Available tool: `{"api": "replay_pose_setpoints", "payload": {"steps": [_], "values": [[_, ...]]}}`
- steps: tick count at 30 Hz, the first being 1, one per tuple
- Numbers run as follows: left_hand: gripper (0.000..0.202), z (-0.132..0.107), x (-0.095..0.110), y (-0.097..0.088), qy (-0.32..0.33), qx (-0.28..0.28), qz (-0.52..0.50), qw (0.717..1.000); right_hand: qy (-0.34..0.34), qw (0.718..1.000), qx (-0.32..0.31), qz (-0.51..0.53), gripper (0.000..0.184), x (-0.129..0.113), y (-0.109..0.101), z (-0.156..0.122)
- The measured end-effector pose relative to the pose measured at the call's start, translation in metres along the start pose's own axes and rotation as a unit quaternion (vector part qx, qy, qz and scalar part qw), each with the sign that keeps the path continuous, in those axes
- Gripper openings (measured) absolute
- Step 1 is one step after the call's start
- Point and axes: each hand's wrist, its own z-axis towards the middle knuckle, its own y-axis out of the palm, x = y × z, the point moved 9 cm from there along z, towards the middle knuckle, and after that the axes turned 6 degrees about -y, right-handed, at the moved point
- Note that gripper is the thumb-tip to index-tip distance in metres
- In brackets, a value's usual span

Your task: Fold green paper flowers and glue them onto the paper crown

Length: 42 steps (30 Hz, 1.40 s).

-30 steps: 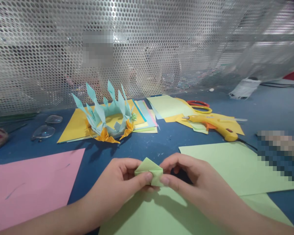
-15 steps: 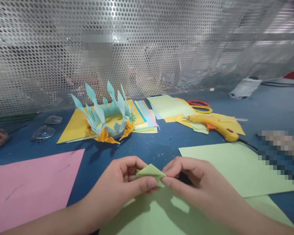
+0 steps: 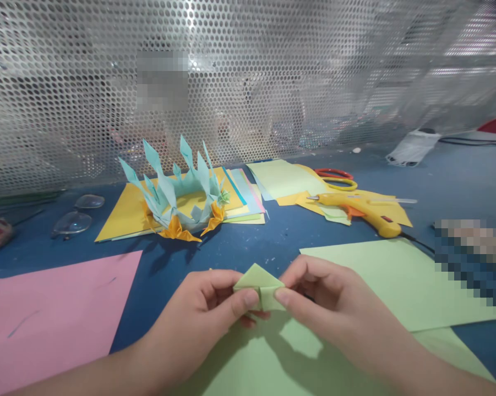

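A small piece of folded green paper (image 3: 256,276) is held up between my two hands, its pointed tip upward and a lower band showing a vertical seam. My left hand (image 3: 214,308) pinches its left side, thumb in front and fingers behind. On the right side, my right hand (image 3: 326,294) grips the edge between thumb and forefinger. Below both hands lies a large green sheet (image 3: 272,363), with their shadows on it. The fingertips behind the folded paper are partly hidden.
A light-blue paper crown (image 3: 169,192) with orange folded pieces stands on a stack of coloured paper (image 3: 118,217). A yellow glue gun (image 3: 363,209) and scissors (image 3: 341,182) lie back right. Pink paper (image 3: 58,313) is at left, near glasses (image 3: 72,223). A perforated metal screen (image 3: 248,71) rises behind.
The folded green paper has tilted up, so its triangular face and lower band now show more fully. My right hand has shifted slightly; both hands still hold the paper.
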Motion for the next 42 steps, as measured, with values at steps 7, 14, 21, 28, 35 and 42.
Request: {"api": "replay_pose_setpoints", "payload": {"steps": [7,14,21,28,35,42], "values": [[0.015,-0.001,-0.002,0.001,-0.017,-0.007,-0.011,1.000,0.008,1.000,-0.020,0.012,0.014,0.003,0.005,0.000],[0.017,-0.004,-0.006,0.003,-0.043,0.012,0.044,0.998,0.003,0.999,0.009,-0.036,0.015,-0.001,0.001,-0.004],[0.023,-0.005,-0.008,0.004,-0.026,0.008,0.083,0.996,0.029,0.999,0.000,-0.020,0.014,0.004,0.003,-0.006],[0.026,-0.008,-0.010,0.008,-0.029,-0.018,0.083,0.996,-0.021,0.999,-0.019,-0.045,0.008,-0.002,0.008,-0.008],[0.028,-0.003,-0.008,0.007,-0.048,-0.025,0.014,0.998,-0.184,0.969,0.014,-0.166,0.015,-0.031,0.000,-0.012],[0.032,-0.003,-0.011,0.008,-0.065,-0.027,-0.005,0.998,-0.292,0.925,-0.017,-0.244,0.015,-0.037,0.003,-0.017]]}}
